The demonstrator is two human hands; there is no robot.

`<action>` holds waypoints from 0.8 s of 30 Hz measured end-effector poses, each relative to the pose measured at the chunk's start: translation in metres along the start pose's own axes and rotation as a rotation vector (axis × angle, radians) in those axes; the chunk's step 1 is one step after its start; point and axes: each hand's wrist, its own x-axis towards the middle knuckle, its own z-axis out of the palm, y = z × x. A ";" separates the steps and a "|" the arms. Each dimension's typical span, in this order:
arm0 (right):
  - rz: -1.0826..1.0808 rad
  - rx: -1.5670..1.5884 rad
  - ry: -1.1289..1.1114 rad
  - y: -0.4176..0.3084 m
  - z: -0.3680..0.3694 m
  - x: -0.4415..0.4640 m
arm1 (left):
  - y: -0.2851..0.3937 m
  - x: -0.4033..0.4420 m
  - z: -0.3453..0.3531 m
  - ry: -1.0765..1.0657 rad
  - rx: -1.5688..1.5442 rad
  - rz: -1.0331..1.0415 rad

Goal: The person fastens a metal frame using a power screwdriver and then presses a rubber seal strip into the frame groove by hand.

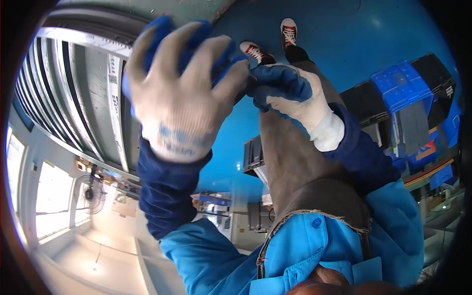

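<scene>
My left hand (pixel 182 98), in a white knit glove with a blue coated palm, is raised with its back toward the camera. Its fingers are spread and slightly bent, and the thumb reaches close to the fingertips of my right hand. My right hand (pixel 295 93), gloved the same way, has its fingers curled together in a pinch. A small dark piece (pixel 242 92) shows at its fingertips, beside my left thumb; its kind cannot be made out. What lies behind my left palm is hidden.
Long dark and silver profiles (pixel 88 98) with printed labels lie at the left. Blue and black crates (pixel 403 86) stand on the blue floor (pixel 339 29) at the right. My red shoes (pixel 289 33) show at the top. A fan (pixel 89 194) stands near the windows.
</scene>
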 end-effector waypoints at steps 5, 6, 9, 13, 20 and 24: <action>0.039 0.226 0.118 0.017 0.003 0.003 | -0.018 0.026 0.003 -0.267 -0.142 0.293; 0.046 0.262 0.134 0.018 0.005 0.003 | -0.020 0.029 0.005 -0.307 -0.185 0.335; 0.054 0.102 0.247 0.012 0.017 0.002 | -0.021 0.030 0.012 -0.312 -0.197 0.418; -0.001 -0.031 0.371 0.015 0.028 -0.002 | -0.022 0.035 0.017 -0.312 -0.210 0.502; -0.181 0.078 0.272 0.050 0.046 -0.013 | -0.035 -0.011 0.008 0.003 -0.284 0.311; -0.253 -0.012 0.249 0.055 0.056 -0.012 | -0.049 -0.093 0.007 0.232 -0.334 0.092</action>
